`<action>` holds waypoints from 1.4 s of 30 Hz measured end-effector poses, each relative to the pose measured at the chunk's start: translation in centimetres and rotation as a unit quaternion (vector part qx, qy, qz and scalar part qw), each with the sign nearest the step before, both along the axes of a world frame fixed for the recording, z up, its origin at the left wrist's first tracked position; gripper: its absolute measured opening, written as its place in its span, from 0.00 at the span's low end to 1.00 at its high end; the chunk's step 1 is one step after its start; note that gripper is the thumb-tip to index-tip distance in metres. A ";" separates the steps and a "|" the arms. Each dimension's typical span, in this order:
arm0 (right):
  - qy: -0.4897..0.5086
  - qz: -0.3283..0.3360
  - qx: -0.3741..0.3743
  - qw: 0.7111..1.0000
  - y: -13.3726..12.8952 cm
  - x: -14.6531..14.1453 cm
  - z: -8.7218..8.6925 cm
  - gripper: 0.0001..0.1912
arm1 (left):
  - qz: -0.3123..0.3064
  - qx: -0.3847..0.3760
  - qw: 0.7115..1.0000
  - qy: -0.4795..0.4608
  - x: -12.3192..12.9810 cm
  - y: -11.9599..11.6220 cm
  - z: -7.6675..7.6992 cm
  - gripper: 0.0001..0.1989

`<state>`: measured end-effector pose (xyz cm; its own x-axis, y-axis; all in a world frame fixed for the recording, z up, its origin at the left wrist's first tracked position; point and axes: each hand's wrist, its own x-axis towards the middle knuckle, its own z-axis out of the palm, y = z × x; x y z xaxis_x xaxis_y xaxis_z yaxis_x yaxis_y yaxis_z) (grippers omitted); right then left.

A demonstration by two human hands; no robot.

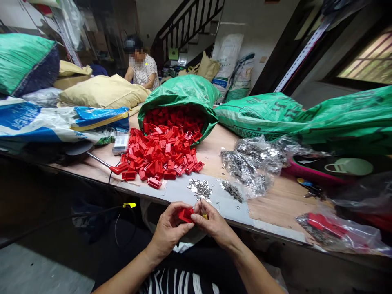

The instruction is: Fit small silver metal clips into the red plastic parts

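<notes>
My left hand is closed around a small red plastic housing, held just off the table's front edge. The thumb of my right hand presses on the housing's right end. Between my right fingers sits a thin tool with a yellow handle and a slim shaft pointing up; its exact kind is partly hidden by the fingers. Just beyond my hands, flat silvery metal pieces lie in a small heap, with a second heap of darker metal parts to its right.
Many red housings spill from a green sack. Clear bags of metal parts lie to the right, near a pink tray. Full sacks line the table's back. Another person sits beyond. A cable hangs at left.
</notes>
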<state>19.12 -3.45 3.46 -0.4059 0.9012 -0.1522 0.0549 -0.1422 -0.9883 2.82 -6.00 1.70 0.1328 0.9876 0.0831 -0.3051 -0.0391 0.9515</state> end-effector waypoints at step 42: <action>-0.472 0.009 0.288 0.833 1.8 -2.6 -0.3 0.09 | -0.033 0.130 0.939 0.316 -3.4 7.0 -1.3 0.13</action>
